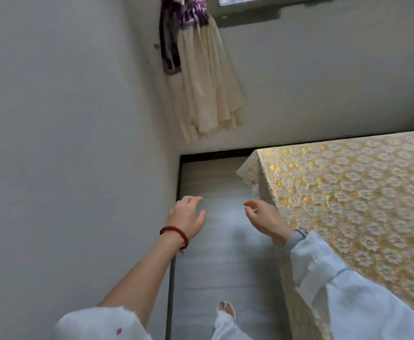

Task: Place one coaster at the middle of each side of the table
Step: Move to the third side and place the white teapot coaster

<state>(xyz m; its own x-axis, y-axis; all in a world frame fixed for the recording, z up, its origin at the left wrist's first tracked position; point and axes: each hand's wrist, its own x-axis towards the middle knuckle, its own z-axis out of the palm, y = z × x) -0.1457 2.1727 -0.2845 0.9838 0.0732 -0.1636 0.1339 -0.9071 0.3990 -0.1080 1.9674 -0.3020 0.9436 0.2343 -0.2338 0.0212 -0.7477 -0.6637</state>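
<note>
Nearest, a sandalled foot is seen on the grey floor. Above the floor, 2 empty hands are held out: the left hand, with a red bead bracelet at its wrist, has loosely spread fingers; the right hand is relaxed and half curled, beside the table's left edge. Neither touches anything. The table, under a gold floral cloth, runs near to far on the right. No coaster is visible. Farther off, cream fabric hangs in the wall corner.
</note>
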